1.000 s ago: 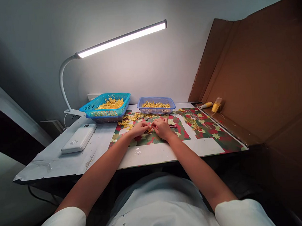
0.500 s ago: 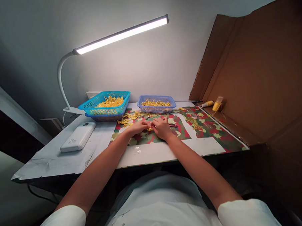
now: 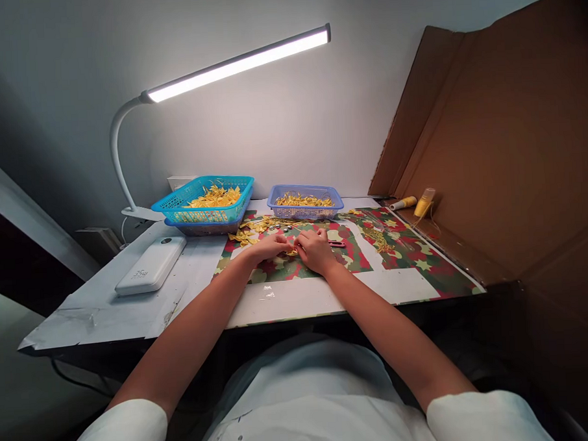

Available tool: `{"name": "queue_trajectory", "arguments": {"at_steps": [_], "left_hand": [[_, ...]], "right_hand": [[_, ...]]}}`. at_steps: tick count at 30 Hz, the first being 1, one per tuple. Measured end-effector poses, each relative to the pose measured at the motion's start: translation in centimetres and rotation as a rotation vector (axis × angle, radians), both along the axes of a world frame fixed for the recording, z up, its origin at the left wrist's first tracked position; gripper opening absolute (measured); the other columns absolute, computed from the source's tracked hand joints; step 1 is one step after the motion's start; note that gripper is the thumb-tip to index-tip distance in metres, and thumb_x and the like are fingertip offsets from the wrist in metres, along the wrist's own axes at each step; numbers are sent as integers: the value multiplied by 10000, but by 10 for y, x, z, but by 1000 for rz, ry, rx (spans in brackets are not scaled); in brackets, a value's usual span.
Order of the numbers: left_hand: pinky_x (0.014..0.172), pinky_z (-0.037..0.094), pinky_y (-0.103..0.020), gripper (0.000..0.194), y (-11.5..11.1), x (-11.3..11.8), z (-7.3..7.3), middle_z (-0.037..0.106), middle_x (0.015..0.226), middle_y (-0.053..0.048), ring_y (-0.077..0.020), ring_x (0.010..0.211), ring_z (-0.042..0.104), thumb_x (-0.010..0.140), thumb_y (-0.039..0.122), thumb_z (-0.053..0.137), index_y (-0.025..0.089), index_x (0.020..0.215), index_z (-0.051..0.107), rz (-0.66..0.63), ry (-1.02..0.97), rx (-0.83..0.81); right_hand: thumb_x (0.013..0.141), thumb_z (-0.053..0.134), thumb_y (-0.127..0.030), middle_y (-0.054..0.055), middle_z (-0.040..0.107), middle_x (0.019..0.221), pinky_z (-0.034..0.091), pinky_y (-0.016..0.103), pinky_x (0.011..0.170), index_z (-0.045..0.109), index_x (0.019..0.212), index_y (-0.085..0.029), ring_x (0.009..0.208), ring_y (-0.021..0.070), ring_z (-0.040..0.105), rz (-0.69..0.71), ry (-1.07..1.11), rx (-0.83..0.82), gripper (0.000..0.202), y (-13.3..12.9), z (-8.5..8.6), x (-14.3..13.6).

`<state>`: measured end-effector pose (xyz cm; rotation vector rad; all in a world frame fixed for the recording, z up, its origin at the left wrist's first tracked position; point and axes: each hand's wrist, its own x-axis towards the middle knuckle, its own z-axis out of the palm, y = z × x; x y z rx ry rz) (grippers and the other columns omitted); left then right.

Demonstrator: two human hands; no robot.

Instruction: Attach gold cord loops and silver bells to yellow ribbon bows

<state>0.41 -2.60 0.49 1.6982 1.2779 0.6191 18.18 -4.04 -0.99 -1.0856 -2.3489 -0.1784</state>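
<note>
My left hand (image 3: 272, 247) and my right hand (image 3: 315, 251) meet over the patterned mat, their fingertips nearly touching. Both are closed in a pinch around a small gold ribbon piece (image 3: 291, 252), mostly hidden by the fingers. A thin pale line, too fine to name, sticks out up and left of my right hand. Just right of that hand lies a dark reddish tool (image 3: 336, 244), partly covered. Behind my left hand are loose gold ribbon pieces (image 3: 248, 235) and a few small shiny round things (image 3: 285, 229).
Gold ribbon pieces fill a turquoise basket (image 3: 177, 211), stacked on another basket, and a purple-blue basket (image 3: 306, 212). A white power bank (image 3: 150, 269) lies left, under a lit lamp (image 3: 241, 65). Gold cords (image 3: 379, 241) and yellow-topped bottles (image 3: 424, 204) are right, beside cardboard (image 3: 505, 140).
Both hands stay in nearly the same place with the fingers still pinched together. The view has shifted very slightly.
</note>
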Motion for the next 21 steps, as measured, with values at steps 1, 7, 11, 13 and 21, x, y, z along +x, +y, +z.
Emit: {"name": "queue_trajectory", "arguments": {"at_steps": [1,7,11,13,21], "left_hand": [[466,179,-249,300,1,-1,-1,407,496,53,-87,472,311,624,422,697,164,582,550,-14,-7,-6],[465,193,-241,348,5,-8,-5,405,539,42,-84,494,314,639,469,712,165,608,544,-116,-58,-12],[450,209,-228,408,2,-9,-6,419,554,36,-80,486,322,644,538,711,163,637,552,-132,-88,-15],[444,213,-219,423,1,-8,-5,428,560,36,-74,480,328,649,553,713,156,658,568,-125,-106,-5],[480,254,-217,416,-3,-6,-7,466,591,26,-79,520,370,662,547,711,141,679,619,-150,-156,49]], "right_hand": [[933,438,-182,97,700,956,228,381,826,609,842,-169,897,223,552,-1,1,-1,195,0,0,0],[924,467,-171,76,703,975,227,363,839,607,863,-182,934,217,570,5,86,-93,153,0,1,1],[922,470,-179,58,695,954,234,344,824,605,860,-187,931,212,579,-6,173,-153,148,1,1,1],[918,476,-191,52,691,926,244,342,820,606,841,-190,906,209,578,-10,215,-176,150,2,1,1],[884,514,-198,32,685,879,285,335,819,599,815,-192,813,179,573,56,352,-287,110,2,0,2]]}}
